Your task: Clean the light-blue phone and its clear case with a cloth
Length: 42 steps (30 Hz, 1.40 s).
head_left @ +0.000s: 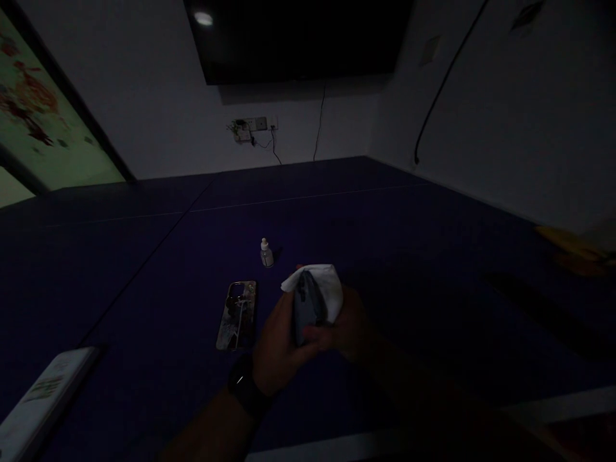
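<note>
A smartphone (303, 314) is held up over the dark blue table, its back with the camera lenses turned toward me. My left hand (276, 350), with a dark watch (245, 385) on the wrist, is closed around the phone's left side. On the right, my right hand (349, 327) grips a white cloth (330, 285) that wraps over the phone's top and right edge, its thumb near the lower back. To the left lies a patterned phone case (238, 316). Beyond it stands a small clear bottle with a white cap (266, 254).
A long white box (45, 398) lies at the table's left front. Something yellow (572, 247) rests at the far right. At the back, a dark screen (303, 38) hangs above wall sockets (253, 127) with cables. The room is dim.
</note>
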Motion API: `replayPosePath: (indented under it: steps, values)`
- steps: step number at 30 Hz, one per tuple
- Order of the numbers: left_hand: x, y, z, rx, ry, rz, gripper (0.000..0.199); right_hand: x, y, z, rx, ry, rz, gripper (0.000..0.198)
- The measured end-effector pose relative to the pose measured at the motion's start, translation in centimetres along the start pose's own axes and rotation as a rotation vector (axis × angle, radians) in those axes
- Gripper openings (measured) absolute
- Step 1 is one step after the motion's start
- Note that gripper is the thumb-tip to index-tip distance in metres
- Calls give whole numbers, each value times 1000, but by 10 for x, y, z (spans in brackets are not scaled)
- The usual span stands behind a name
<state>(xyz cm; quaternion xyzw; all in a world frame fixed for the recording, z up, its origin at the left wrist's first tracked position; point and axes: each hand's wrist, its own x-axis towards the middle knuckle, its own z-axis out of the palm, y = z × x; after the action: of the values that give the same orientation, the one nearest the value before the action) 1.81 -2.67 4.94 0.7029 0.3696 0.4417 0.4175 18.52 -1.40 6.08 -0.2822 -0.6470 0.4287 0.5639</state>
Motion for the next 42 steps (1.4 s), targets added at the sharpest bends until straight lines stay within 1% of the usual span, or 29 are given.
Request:
replayPosePath:
  steps: [2,4,7,9,10,12,15,17,20,23,26,28,31,32,34,36,37,40,42]
  values:
    - [-2,-4,-2,12,-1,19,77,0,0,-3,35,-56,-7,81]
    - [-3,-8,-4,17,10,44,83,1,-1,-8,97,-108,29,82]
    - [-4,-10,-6,-11,33,59,83,3,-5,-10,152,-123,108,64]
    - [-4,-11,-6,-32,31,58,81,5,-11,-9,104,-87,95,54]
    - [-4,-12,-6,-36,23,57,79,7,-14,-9,59,-65,50,50]
    - [-5,-14,-6,-27,6,64,74,10,-20,-11,-32,-49,-97,48]
    - [-6,-17,-8,3,12,77,71,14,-25,-21,-135,-88,-310,49]
    - [-6,-18,-9,22,14,83,72,16,-26,-27,-199,-79,-349,48]
    - [-5,-20,-10,56,-26,86,75,17,-25,-28,-330,-70,-374,45]
    - [-6,-25,-9,80,-61,94,73,14,-23,-26,-402,-170,-487,48]
    - [-7,-30,-9,74,-19,115,74,13,-22,-28,-416,-233,-578,51]
    - [-8,-31,-9,73,8,118,75,13,-21,-30,-464,-218,-553,50]
    - [-7,-31,-10,95,-14,126,74,14,-21,-29,-518,-194,-460,50]
    - [-7,-32,-11,102,-19,133,74,14,-20,-28,-508,-202,-455,51]
    - [-7,-35,-11,114,3,159,75,13,-21,-26,-458,-246,-507,50]
    - [-6,-39,-12,143,26,229,79,12,-21,-27,-393,-262,-585,51]
    - [-5,-40,-12,164,28,269,81,12,-21,-28,-373,-250,-598,51]
    - [-3,-41,-12,225,-13,342,84,12,-22,-30,-394,-163,-556,46]
    - [-1,-40,-12,244,-38,358,84,12,-23,-29,-420,-174,-558,48]
